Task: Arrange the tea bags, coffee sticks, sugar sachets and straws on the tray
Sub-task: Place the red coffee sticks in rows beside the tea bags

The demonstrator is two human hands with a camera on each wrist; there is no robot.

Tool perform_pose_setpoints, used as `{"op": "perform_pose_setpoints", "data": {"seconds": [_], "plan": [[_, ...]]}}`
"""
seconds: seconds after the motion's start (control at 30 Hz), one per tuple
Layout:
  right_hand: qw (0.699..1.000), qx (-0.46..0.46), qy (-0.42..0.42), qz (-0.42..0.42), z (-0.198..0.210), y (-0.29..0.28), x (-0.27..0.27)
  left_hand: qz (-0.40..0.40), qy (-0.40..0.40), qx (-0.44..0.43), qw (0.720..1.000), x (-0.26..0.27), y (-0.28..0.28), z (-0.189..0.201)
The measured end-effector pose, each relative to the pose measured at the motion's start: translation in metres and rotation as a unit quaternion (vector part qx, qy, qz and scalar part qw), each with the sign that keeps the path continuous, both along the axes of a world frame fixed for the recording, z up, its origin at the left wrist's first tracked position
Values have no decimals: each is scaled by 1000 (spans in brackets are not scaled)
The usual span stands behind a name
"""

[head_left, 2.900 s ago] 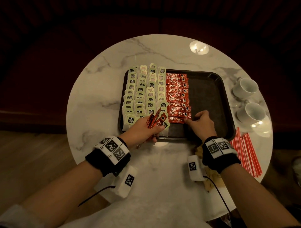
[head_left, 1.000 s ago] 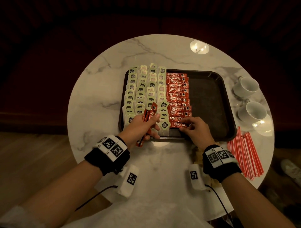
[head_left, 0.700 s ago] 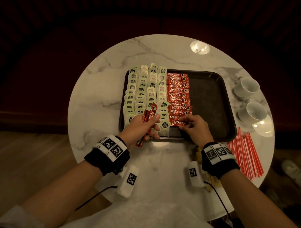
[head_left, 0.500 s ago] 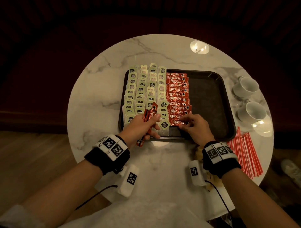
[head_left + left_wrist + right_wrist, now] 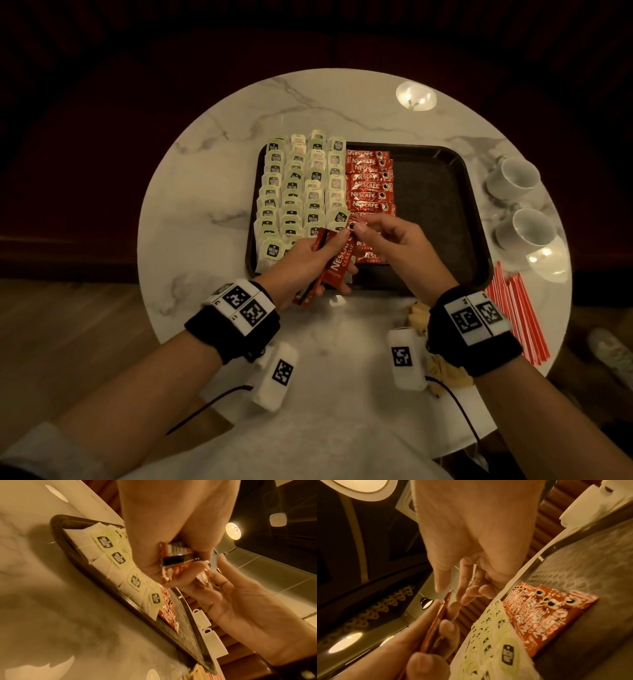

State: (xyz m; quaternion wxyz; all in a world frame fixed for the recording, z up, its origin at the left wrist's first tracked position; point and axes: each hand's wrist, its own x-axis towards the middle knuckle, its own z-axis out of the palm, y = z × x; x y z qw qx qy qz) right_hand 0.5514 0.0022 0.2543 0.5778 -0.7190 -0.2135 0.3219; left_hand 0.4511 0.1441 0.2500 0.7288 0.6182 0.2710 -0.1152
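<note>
The small bunch of coffee sticks (image 5: 337, 262) sits fanned in the left hand (image 5: 301, 260), fingers curled round it, just above the near edge of the tray (image 5: 442, 219). The right hand (image 5: 394, 246) reaches across, thumb and forefinger closing on the top corner of the front stick; whether it has truly pinched it yet I can't quite tell.

To do this well, I'd say draw out one stick only, keep the left hand's hold firm on the rest, and lay it label-up at the near end of the red column (image 5: 368, 185), overlapping evenly like the others.

On the tray: four columns of tea bags (image 5: 298, 192) fill the left part, too overlapped to count; roughly ten sticks are laid beside them, some hidden by the hands. The left hand holds about three. The tray's right part is bare. Right of the tray stand two white cups (image 5: 513, 178), and a sheaf of red straws (image 5: 513, 315), too many to count. Sugar sachets I can't pick out.
</note>
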Motion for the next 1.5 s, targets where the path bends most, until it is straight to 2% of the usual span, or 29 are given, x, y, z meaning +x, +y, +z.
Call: {"op": "perform_pose_setpoints", "data": {"seconds": [0.17,0.4,0.57,0.7,0.77,0.9,1.07,1.37,1.5], "plan": [[999,22,41,-29,-4,-3,1,-1,15,0,1000,-1,-2,1],[979,48,141,-138,-19,-20,6,25,-10,-7,1000,-6,4,-5],[973,15,137,-184,-34,-41,8,40,-11,33,999,-2,2,-10],[956,-18,130,-262,-46,-58,16,64,3,18,998,-1,4,-13],[950,-48,141,-273,-51,-62,16,66,27,1,997,-3,5,-11],[949,-128,132,-258,-57,-55,11,57,52,-28,997,-5,7,-12],[947,-242,9,-213,-61,-45,5,66,53,-33,996,-6,7,-12],[947,-238,-20,-214,-54,-44,9,75,51,-26,996,-7,10,-15],[963,-212,-63,-151,-43,-41,13,76,42,-41,995,-6,8,-15]]}}
